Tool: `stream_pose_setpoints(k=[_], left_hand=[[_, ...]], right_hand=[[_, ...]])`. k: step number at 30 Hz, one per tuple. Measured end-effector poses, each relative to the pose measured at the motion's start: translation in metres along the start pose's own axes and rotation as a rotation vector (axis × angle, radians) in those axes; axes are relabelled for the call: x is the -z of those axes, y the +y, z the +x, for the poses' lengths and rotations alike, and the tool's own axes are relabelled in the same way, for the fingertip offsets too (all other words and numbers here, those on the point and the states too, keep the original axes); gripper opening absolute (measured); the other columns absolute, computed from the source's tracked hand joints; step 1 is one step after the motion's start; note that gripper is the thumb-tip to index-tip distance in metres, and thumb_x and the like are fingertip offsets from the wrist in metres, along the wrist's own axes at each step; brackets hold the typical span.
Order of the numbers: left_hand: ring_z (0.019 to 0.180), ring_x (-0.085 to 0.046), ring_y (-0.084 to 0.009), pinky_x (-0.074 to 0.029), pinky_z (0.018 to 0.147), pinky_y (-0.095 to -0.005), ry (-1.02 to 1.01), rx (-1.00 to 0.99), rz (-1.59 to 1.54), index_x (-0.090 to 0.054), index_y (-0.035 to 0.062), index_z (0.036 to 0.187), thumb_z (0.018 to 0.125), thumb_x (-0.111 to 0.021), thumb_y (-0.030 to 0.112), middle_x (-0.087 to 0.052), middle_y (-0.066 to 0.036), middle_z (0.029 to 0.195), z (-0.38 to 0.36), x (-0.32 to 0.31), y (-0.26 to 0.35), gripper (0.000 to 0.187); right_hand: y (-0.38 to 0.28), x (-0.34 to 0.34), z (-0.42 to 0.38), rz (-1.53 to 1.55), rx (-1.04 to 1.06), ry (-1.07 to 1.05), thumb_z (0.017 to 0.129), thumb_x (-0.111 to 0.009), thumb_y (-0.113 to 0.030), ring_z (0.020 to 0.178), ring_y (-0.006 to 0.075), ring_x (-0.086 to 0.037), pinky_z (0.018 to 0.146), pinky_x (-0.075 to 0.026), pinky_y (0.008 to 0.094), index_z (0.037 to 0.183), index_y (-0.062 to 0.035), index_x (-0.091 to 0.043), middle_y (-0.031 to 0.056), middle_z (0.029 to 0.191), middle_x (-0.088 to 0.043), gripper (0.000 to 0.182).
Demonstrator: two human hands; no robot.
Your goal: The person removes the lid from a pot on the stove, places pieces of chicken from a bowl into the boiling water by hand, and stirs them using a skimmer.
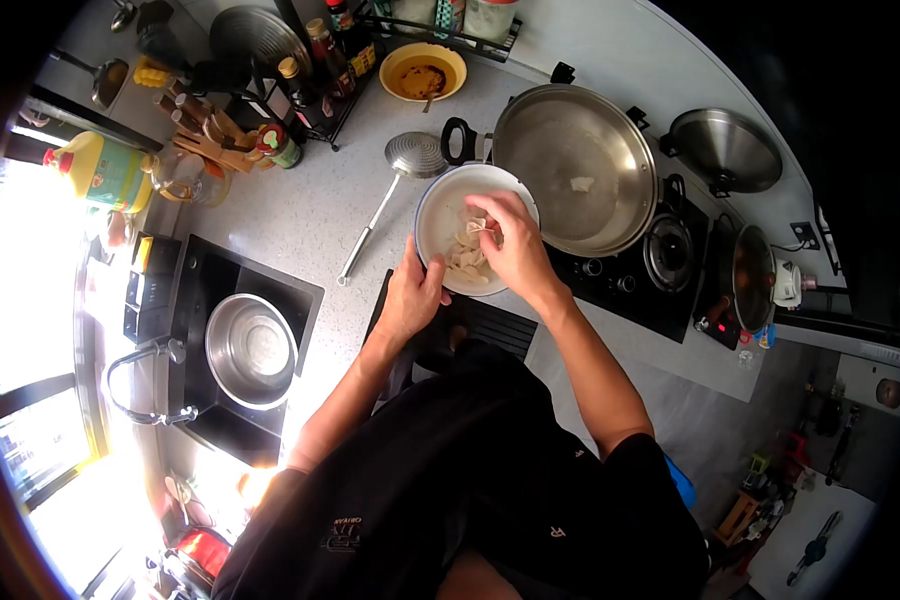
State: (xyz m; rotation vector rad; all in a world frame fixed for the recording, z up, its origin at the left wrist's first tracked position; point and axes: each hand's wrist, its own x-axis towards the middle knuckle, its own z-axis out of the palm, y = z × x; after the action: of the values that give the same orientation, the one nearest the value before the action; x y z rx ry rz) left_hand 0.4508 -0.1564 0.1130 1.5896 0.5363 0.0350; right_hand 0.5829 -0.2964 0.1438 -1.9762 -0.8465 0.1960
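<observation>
My left hand (414,298) grips the near left rim of a white bowl (445,200), which tilts a little toward me. Several pale dumplings (466,266) lie in the bottom of the bowl. Above them, inside the rim, my right hand (518,245) pinches a single dumpling (478,226) between thumb and fingers. Just beyond the bowl stands a wide steel pot (620,150) of water on the stove, and one pale dumpling (581,184) is in the water. A slotted skimmer (416,156) with a long handle rests on the counter left of the bowl.
Behind the skimmer sits a yellow bowl (423,72) of sauce with a spoon. Bottles (332,55) crowd a rack at the back. On the left, a steel basin (252,350) stands in the black sink (202,290). Right of the pot is a black burner (669,250).
</observation>
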Motion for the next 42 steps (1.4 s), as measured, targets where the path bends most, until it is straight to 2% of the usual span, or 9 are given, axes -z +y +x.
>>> stream_pose_setpoints(k=[6, 15, 21, 24, 27, 30, 33, 39, 42], left_hand=[[0.060, -0.070, -0.0201, -0.058, 0.059, -0.0331, -0.007, -0.010, -0.010, -0.039, 0.0012, 0.145, 0.105, -0.049, 0.020, -0.071, -0.016, 0.091, 0.000, -0.002, 0.002, 0.045], [0.061, -0.070, -0.0205, -0.057, 0.058, -0.0334, -0.015, 0.000, -0.006, -0.040, 0.0000, 0.143, 0.105, -0.050, 0.021, -0.071, -0.016, 0.091, 0.001, -0.006, 0.001, 0.044], [0.060, -0.071, -0.0211, -0.058, 0.058, -0.0341, -0.020, 0.001, -0.014, -0.040, -0.0007, 0.141, 0.106, -0.050, 0.022, -0.071, -0.016, 0.089, 0.002, -0.007, -0.001, 0.043], [0.061, -0.071, -0.0215, -0.058, 0.058, -0.0344, -0.023, 0.011, 0.005, -0.040, -0.0003, 0.141, 0.106, -0.050, 0.022, -0.071, -0.016, 0.090, 0.002, -0.006, 0.000, 0.043], [0.061, -0.071, -0.0218, -0.058, 0.059, -0.0347, -0.023, 0.008, 0.007, -0.040, -0.0001, 0.141, 0.106, -0.050, 0.022, -0.071, -0.016, 0.090, 0.003, -0.007, -0.002, 0.043], [0.061, -0.071, -0.0220, -0.058, 0.059, -0.0349, -0.015, -0.002, 0.010, -0.039, -0.0001, 0.142, 0.106, -0.050, 0.022, -0.071, -0.017, 0.090, 0.003, -0.008, -0.002, 0.044], [0.061, -0.071, -0.0222, -0.058, 0.059, -0.0352, -0.016, -0.004, 0.014, -0.039, -0.0001, 0.143, 0.106, -0.050, 0.022, -0.071, -0.017, 0.090, 0.004, -0.008, -0.002, 0.045], [0.060, -0.071, -0.0221, -0.058, 0.059, -0.0349, -0.027, 0.014, 0.012, -0.038, 0.0001, 0.145, 0.106, -0.050, 0.022, -0.071, -0.017, 0.088, 0.004, -0.008, -0.001, 0.047], [0.060, -0.071, -0.0218, -0.058, 0.059, -0.0346, -0.024, 0.009, 0.008, -0.038, 0.0001, 0.144, 0.106, -0.050, 0.022, -0.071, -0.016, 0.086, 0.005, -0.008, -0.001, 0.046]], right_hand=[[0.015, -0.002, -0.002, -0.041, 0.056, -0.090, 0.084, -0.061, 0.013, 0.093, 0.0229, -0.069, 0.082, -0.057, 0.0345, 0.116, -0.0041, -0.067, 0.0108, 0.105, -0.067, 0.037], [0.010, -0.004, -0.004, 0.100, 0.034, -0.124, 0.085, -0.061, 0.013, 0.093, 0.0220, -0.071, 0.081, -0.058, 0.0334, 0.118, -0.0030, -0.066, 0.0108, 0.105, -0.066, 0.037], [0.019, -0.004, -0.008, 0.039, -0.071, -0.207, 0.085, -0.064, 0.011, 0.089, 0.0214, -0.071, 0.080, -0.059, 0.0330, 0.119, -0.0023, -0.067, 0.0116, 0.105, -0.069, 0.036], [0.020, -0.005, -0.009, 0.036, -0.029, -0.165, 0.085, -0.067, 0.010, 0.088, 0.0210, -0.072, 0.077, -0.059, 0.0325, 0.116, -0.0013, -0.068, 0.0118, 0.103, -0.070, 0.032], [0.020, -0.006, -0.010, 0.051, -0.044, -0.126, 0.082, -0.069, 0.007, 0.088, 0.0271, -0.072, 0.077, -0.058, 0.0379, 0.104, -0.0009, -0.070, 0.0136, 0.097, -0.072, 0.024], [0.019, -0.005, -0.010, 0.049, -0.063, -0.132, 0.083, -0.071, 0.005, 0.085, 0.0286, -0.072, 0.076, -0.057, 0.0391, 0.099, -0.0014, -0.071, 0.0137, 0.092, -0.072, 0.017], [0.020, -0.005, -0.011, -0.026, 0.023, -0.125, 0.085, -0.073, 0.005, 0.079, 0.0241, -0.073, 0.072, -0.058, 0.0335, 0.098, 0.0003, -0.071, 0.0134, 0.091, -0.073, 0.013], [0.021, -0.003, -0.011, -0.077, 0.044, -0.132, 0.086, -0.073, 0.003, 0.078, 0.0239, -0.072, 0.070, -0.057, 0.0346, 0.097, 0.0002, -0.071, 0.0136, 0.091, -0.072, 0.012], [0.018, -0.001, -0.011, 0.024, -0.018, -0.124, 0.083, -0.072, 0.003, 0.083, 0.0306, -0.071, 0.073, -0.057, 0.0410, 0.095, -0.0015, -0.071, 0.0143, 0.091, -0.072, 0.013]])
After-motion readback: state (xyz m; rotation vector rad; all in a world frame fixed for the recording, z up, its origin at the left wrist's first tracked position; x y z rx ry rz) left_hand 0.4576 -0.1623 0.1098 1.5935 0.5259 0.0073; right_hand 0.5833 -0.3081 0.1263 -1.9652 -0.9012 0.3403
